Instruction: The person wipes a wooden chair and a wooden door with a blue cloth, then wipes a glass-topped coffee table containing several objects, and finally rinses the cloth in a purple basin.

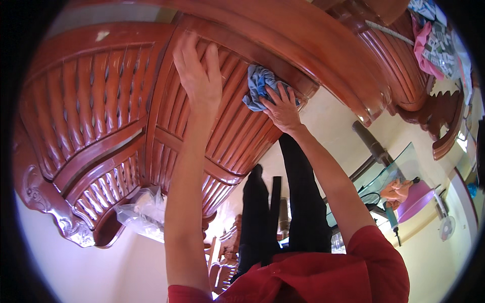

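Observation:
My right hand (283,110) lies with spread fingers on a crumpled blue cloth (261,85), pressing it to a slatted panel (227,98) of polished reddish-brown wooden furniture. The cloth is bunched near the panel's outer edge, beside a thick curved rail (303,41). Over the same slats, further left, my left hand (199,72) has its fingers apart and nothing in them. Its fingertips are blurred near the upper frame, and I cannot tell whether they touch the wood.
Left of the panel stands a side with turned spindles (89,98) and a carved end (45,197). A clear plastic bag (142,212) lies below. At right are a glass sheet (401,166), a purple basin (416,200), an orange cloth (396,193) and piled fabrics (435,45).

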### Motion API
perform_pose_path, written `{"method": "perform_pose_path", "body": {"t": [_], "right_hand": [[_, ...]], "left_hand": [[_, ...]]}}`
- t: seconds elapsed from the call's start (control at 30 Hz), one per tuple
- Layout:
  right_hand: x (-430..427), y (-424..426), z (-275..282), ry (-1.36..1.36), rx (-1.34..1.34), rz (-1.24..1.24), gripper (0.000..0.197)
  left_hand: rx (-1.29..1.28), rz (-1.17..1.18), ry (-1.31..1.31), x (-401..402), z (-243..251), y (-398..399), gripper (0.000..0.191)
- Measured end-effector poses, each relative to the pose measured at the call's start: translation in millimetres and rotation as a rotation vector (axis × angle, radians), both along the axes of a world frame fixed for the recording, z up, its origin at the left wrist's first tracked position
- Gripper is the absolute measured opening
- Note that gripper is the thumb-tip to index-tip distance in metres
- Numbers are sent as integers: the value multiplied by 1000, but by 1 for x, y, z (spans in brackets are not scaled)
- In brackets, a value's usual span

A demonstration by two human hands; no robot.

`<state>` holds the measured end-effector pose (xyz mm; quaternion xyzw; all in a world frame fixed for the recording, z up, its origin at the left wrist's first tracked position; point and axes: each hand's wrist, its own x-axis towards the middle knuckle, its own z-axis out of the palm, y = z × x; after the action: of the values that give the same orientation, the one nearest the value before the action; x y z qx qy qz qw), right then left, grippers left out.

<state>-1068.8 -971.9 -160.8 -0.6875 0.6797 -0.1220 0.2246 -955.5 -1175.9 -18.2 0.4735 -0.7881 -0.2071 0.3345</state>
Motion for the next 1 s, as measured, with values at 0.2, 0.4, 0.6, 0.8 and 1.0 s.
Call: {"method": "perform_pose_path", "body": {"t": [0.2,0.4,0.6,0.8,1.0], "right_hand": [[-2,3,-13,-103,-38,-41,34],[-19,-3,-18,-243,-133,-76,22],[-29,43,-28,-393,-274,-279,14],[-42,59,-42,-388,-417,-438,13],[-43,53,-34,-402,-406,-507,12]], "left_hand": [[-216,-351,79,-104,6,-65,25],[19,-262,-32,-121,-18,-60,36],[90,-224,-75,-116,-10,-64,37],[201,-240,-3,-127,-12,-50,36],[216,-257,-12,-113,-14,-66,37]]}}
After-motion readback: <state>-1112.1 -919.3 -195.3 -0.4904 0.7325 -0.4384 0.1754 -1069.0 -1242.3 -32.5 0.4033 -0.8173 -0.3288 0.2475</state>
